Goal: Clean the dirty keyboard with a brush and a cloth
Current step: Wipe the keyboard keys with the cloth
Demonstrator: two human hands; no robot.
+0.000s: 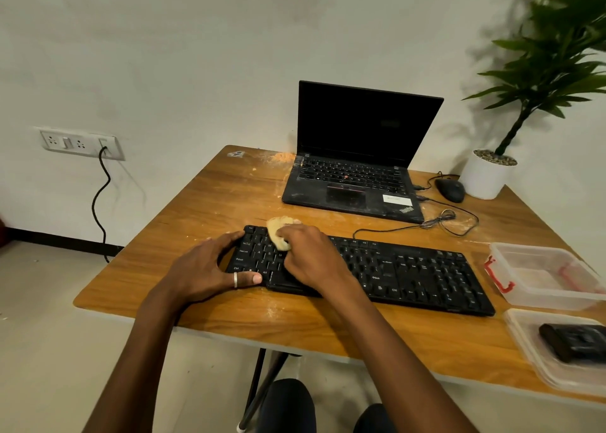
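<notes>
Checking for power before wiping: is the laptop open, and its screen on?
Open: the laptop lid stands upright. Its screen is fully dark, seemingly off.

A plain white wall point(196, 55) fills the far side, scuffed in places. On the left a socket panel point(80, 143) sits low on it, with a black cable point(100, 203) hanging to the pale floor point(49, 301). The wooden worktop point(203, 209) stands on dark legs point(255, 386). A potted plant point(554, 72) casts soft shadows at far right.

It looked like a small office corner: a wooden counter point(196, 209) carried an open laptop point(357, 157), a mouse point(451, 190) and a keyboard point(410, 268), beside a potted plant point(531, 81) and a wall socket point(80, 143).
</notes>
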